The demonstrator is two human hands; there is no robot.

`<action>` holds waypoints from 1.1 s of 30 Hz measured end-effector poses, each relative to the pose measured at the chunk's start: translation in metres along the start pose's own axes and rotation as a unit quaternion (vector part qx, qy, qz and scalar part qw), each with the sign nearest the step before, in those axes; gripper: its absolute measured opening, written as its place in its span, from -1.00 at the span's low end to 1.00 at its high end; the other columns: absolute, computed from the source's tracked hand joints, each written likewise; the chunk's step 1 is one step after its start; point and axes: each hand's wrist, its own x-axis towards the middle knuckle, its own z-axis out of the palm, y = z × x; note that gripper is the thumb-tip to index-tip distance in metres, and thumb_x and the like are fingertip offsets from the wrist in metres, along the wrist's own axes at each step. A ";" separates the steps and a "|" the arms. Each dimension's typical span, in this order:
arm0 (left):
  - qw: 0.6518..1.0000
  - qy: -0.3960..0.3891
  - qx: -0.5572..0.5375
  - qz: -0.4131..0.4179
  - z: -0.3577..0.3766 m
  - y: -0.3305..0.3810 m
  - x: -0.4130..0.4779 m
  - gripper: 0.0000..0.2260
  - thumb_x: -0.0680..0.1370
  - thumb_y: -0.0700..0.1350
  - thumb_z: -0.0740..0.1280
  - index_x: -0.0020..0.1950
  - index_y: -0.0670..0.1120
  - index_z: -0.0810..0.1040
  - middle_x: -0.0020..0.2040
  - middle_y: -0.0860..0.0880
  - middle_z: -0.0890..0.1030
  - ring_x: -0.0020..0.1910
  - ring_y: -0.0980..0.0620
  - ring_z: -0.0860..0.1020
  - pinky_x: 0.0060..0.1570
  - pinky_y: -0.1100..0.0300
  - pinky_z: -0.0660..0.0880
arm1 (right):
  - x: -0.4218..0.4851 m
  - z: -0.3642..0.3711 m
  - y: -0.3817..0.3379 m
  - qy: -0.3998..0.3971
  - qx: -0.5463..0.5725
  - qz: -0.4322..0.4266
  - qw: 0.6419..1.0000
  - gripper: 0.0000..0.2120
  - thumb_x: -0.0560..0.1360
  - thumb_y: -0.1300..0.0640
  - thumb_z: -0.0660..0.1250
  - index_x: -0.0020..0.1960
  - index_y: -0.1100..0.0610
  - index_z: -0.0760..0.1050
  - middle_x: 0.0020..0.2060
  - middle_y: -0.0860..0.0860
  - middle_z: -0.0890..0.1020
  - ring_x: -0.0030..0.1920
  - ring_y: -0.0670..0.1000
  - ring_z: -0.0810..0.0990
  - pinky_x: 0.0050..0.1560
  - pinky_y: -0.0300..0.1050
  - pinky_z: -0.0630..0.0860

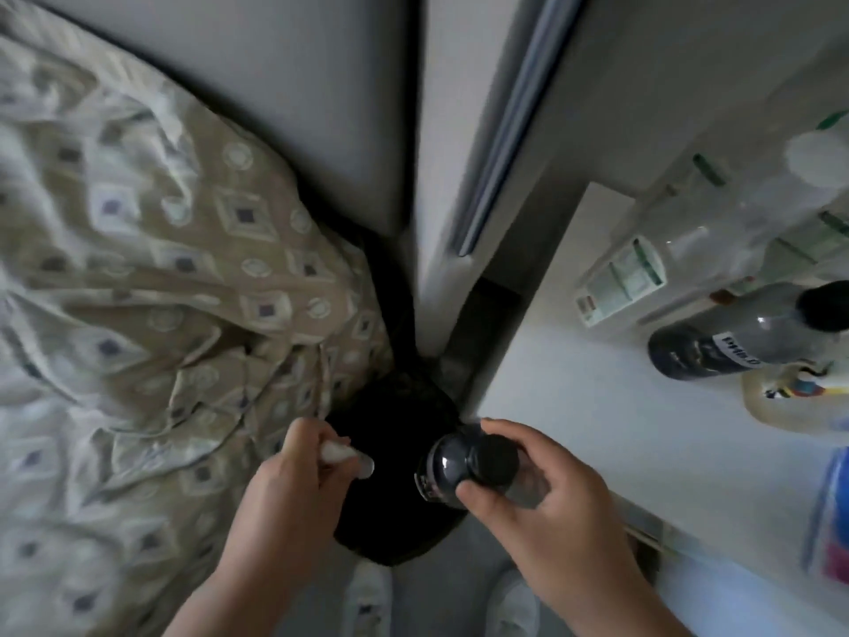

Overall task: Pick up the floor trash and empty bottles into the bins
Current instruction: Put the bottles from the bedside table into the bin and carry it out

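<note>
**Both hands full above the black bin**

Much of the frame is smeared by blur, and the black bin (395, 521) is the hardest thing to read: it shows only as a dark rounded mass wedged between the bed and the table, with its rim and inside lost in shadow. The left hand (294, 489) covers its left edge. The thumb and fingers (321, 434) are curled together and pinch a white scrap (347, 455) (paper or a wrapper, I cannot tell which). The scrap's free end sticks out over the bin.

The right hand (546, 503) hides the near side of a clear bottle (443, 466), seen almost end-on from above. Its fingers curl round the shoulder just below the black cap (494, 459), with the thumb pressed on the near side. The bottle hangs over the bin's right edge, beside the table corner; its lower body and label are foreshortened and unreadable.

To the left a rumpled duvet (161, 268), beige with a pattern of squares and circles, spills off the bed down to the bin. To the right the white table (597, 429) carries a dark bottle (716, 347) with a white label. Behind it are blurred clear bottles (716, 223) with green labels. Nearer is a yellowish container (790, 397), cut off by the frame edge, and a blue packet (831, 512), also cropped. A pale wall panel with a grey strip (505, 131) rises behind the bin. At the bottom, two white shoes (367, 599) stand on the grey floor, partly hidden by the forearms.
</note>
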 end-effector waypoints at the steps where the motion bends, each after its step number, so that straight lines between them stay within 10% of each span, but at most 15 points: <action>1: 1.000 0.008 0.001 -0.004 0.004 -0.011 0.009 -0.79 0.45 -0.04 0.43 -0.16 0.07 0.38 -0.32 0.23 0.56 -0.31 0.21 0.53 -0.38 0.25 0.43 | 0.009 0.014 0.005 -0.006 0.002 0.013 1.000 -0.57 0.17 -0.03 0.54 0.03 -0.18 0.57 -0.04 -0.25 0.67 0.01 -0.25 0.63 0.04 -0.36 0.51; 14: 0.978 -0.160 0.097 -0.094 0.184 -0.129 0.136 -0.70 0.56 -0.03 0.19 0.26 -0.09 0.34 0.19 -0.14 0.54 0.18 -0.14 0.52 0.22 0.01 0.42 | 0.124 0.148 0.164 0.024 -0.142 0.120 0.982 -0.64 0.32 -0.06 0.48 0.06 -0.07 0.48 -0.18 -0.17 0.57 -0.02 -0.05 0.57 -0.13 -0.22 0.38; 20: 0.962 -0.083 -0.163 -0.201 0.243 -0.160 0.161 -0.61 0.65 -0.05 0.09 0.47 -0.11 0.29 0.48 -0.12 0.29 0.47 -0.09 0.22 0.43 0.12 0.08 | 0.141 0.170 0.215 -0.011 -0.131 0.146 0.981 -0.60 0.39 -0.02 0.45 0.18 -0.03 0.45 -0.06 -0.10 0.60 0.06 -0.04 0.56 0.00 -0.24 0.36; 29: 0.967 -0.106 -0.150 -0.177 0.248 -0.169 0.160 -0.68 0.55 -0.16 0.27 0.30 -0.15 0.45 0.27 -0.15 0.53 0.28 -0.09 0.46 0.30 0.13 0.35 | 0.147 0.174 0.233 -0.039 -0.121 0.167 0.978 -0.69 0.41 0.12 0.43 0.11 -0.02 0.46 -0.19 -0.17 0.57 -0.07 -0.11 0.55 -0.22 -0.40 0.36; 33: 0.977 -0.048 -0.181 -0.099 0.207 -0.160 0.122 -0.60 0.52 -0.06 0.34 0.35 -0.02 0.41 0.27 -0.01 0.52 0.28 0.02 0.49 0.32 0.09 0.39 | 0.159 0.183 0.233 -0.052 -0.140 0.170 0.974 -0.69 0.41 0.12 0.41 0.13 0.01 0.48 -0.07 -0.05 0.63 0.06 -0.01 0.59 -0.01 -0.24 0.41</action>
